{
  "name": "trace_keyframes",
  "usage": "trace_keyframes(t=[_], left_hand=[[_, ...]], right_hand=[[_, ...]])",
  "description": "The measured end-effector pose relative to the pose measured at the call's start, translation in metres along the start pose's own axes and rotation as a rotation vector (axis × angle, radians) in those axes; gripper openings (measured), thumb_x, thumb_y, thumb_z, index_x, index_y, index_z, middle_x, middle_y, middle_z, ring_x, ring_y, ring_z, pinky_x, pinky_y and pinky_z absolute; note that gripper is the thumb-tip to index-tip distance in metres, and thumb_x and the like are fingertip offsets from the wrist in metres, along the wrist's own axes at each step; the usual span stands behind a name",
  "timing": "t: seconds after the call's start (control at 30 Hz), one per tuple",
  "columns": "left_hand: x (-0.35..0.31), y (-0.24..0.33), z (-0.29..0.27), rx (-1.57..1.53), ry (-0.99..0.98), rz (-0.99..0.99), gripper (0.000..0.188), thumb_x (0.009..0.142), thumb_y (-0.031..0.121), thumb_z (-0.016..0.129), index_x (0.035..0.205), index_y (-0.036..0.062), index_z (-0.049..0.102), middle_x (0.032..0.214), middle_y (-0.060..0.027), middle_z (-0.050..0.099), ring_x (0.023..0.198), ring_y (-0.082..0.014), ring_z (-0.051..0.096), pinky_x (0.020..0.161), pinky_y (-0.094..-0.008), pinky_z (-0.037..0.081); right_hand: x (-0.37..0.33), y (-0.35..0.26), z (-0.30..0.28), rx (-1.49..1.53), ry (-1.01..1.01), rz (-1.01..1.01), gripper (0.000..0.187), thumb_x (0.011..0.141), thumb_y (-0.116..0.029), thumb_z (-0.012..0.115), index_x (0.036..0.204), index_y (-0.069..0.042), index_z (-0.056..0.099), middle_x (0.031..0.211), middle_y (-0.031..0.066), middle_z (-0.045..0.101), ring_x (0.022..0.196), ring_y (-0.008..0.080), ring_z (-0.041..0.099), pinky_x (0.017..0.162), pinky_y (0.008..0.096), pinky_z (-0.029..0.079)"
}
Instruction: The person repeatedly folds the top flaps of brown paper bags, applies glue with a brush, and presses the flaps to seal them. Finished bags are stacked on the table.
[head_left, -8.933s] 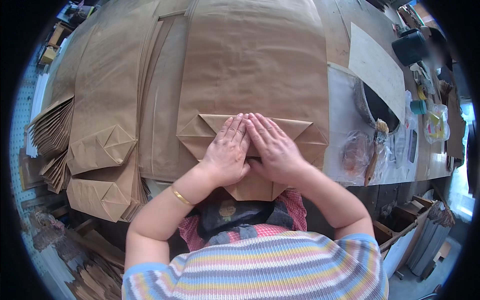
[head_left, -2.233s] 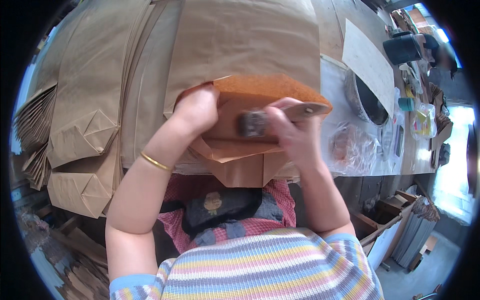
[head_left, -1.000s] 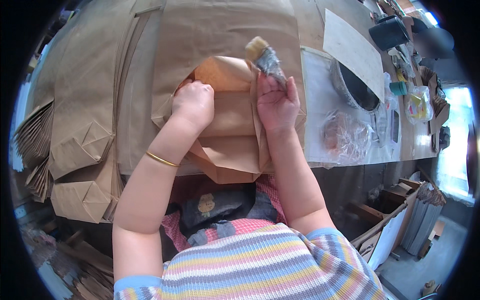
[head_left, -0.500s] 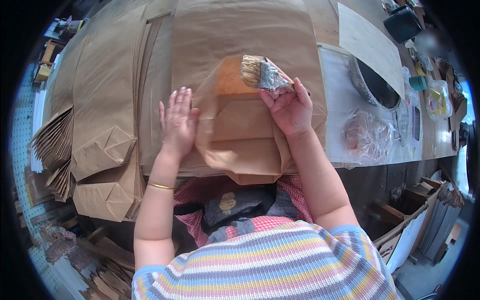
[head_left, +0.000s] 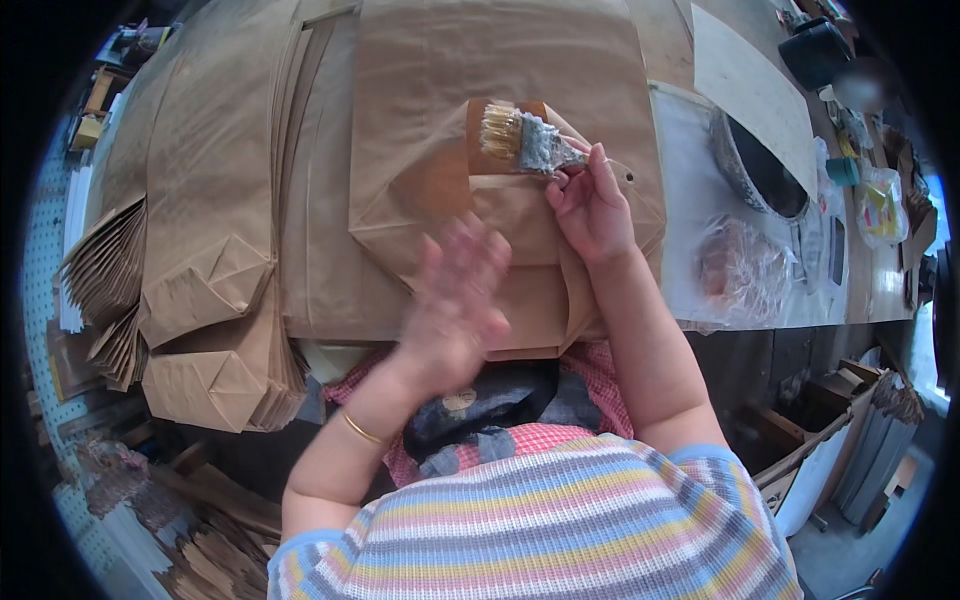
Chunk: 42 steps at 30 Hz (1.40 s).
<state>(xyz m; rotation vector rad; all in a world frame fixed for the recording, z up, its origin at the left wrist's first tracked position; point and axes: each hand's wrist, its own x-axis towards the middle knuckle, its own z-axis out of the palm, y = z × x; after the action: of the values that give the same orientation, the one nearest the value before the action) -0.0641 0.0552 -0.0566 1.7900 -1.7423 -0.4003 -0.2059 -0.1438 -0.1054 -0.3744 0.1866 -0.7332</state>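
Observation:
My right hand (head_left: pixel 597 222) grips the short handle of a flat paintbrush (head_left: pixel 540 145), its bristles pointing left and its ferrule crusted with pale paste. The brush is over the upper part of a brown paper bag's folded bottom (head_left: pixel 530 222), which lies on the table in front of me. Darker, damp-looking patches (head_left: pixel 435 182) mark the folded flaps. My left hand (head_left: pixel 455 300) is blurred by motion, its fingers stretched out and holding nothing, above the near left part of this bag.
Stacked brown paper bags (head_left: pixel 205 160) with folded bottoms lie at the left. To the right are a dark bowl (head_left: pixel 765 175) partly under a pale board (head_left: pixel 745 80), a crumpled clear plastic bag (head_left: pixel 745 268) and a green cup (head_left: pixel 842 171). The table's front edge is close to me.
My left hand has swung from the left side of the bag across toward its middle. The bag's left flap, blurred before, now lies folded out flat. The paintbrush stays in my right hand.

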Motion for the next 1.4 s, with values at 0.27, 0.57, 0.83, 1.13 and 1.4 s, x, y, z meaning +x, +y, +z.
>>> trace_keyframes(t=[0.27,0.57,0.83,1.13,1.4], left_hand=[[0.044,-0.062,-0.01,0.509,-0.183,0.105,0.064,0.093,0.032,0.049,0.147,0.0031,0.033,0.155,-0.0203,0.026,0.145,-0.0362,0.022,0.119,-0.0461,0.016],[0.036,-0.062,-0.011,0.581,-0.165,0.075,0.063,0.093,0.033,0.048,0.148,0.0054,0.033,0.155,-0.0199,0.027,0.144,-0.0366,0.023,0.119,-0.0462,0.017],[0.04,-0.059,-0.007,0.607,-0.142,0.102,0.062,0.094,0.034,0.049,0.146,0.0033,0.036,0.153,-0.018,0.032,0.144,-0.031,0.025,0.12,-0.0449,0.016],[0.056,-0.089,-0.028,-0.049,-0.12,0.087,0.045,0.096,0.03,0.052,0.13,0.0022,0.057,0.141,-0.0188,0.05,0.138,-0.032,0.038,0.117,-0.0429,0.026],[0.05,-0.085,-0.011,0.207,0.092,0.217,0.032,0.09,0.018,0.062,0.119,0.0031,0.065,0.131,-0.0182,0.058,0.126,-0.0342,0.05,0.109,-0.0417,0.039]], right_hand=[[-0.069,0.015,0.026,-0.299,0.033,0.278,0.035,0.099,-0.031,0.052,0.119,-0.003,0.058,0.111,0.0077,0.063,0.102,0.017,0.057,0.086,0.0313,0.045],[-0.121,-0.067,0.104,-2.013,-0.583,-0.259,0.024,0.082,-0.013,0.066,0.104,-0.002,0.066,0.094,0.0099,0.064,0.09,0.0242,0.063,0.071,0.0333,0.054],[-0.146,-0.036,0.093,-2.02,-0.795,-0.186,0.027,0.078,-0.012,0.071,0.102,0.0,0.066,0.095,0.0103,0.064,0.08,0.0261,0.065,0.067,0.0356,0.056],[-0.067,-0.001,0.116,-1.611,-0.771,-0.282,0.029,0.078,-0.009,0.074,0.105,-0.001,0.07,0.098,0.0155,0.068,0.087,0.0303,0.068,0.074,0.0383,0.055],[-0.1,0.008,0.102,-1.748,-0.831,-0.065,0.021,0.081,-0.01,0.069,0.1,-0.002,0.067,0.089,0.0136,0.063,0.081,0.0331,0.062,0.069,0.0419,0.053]])
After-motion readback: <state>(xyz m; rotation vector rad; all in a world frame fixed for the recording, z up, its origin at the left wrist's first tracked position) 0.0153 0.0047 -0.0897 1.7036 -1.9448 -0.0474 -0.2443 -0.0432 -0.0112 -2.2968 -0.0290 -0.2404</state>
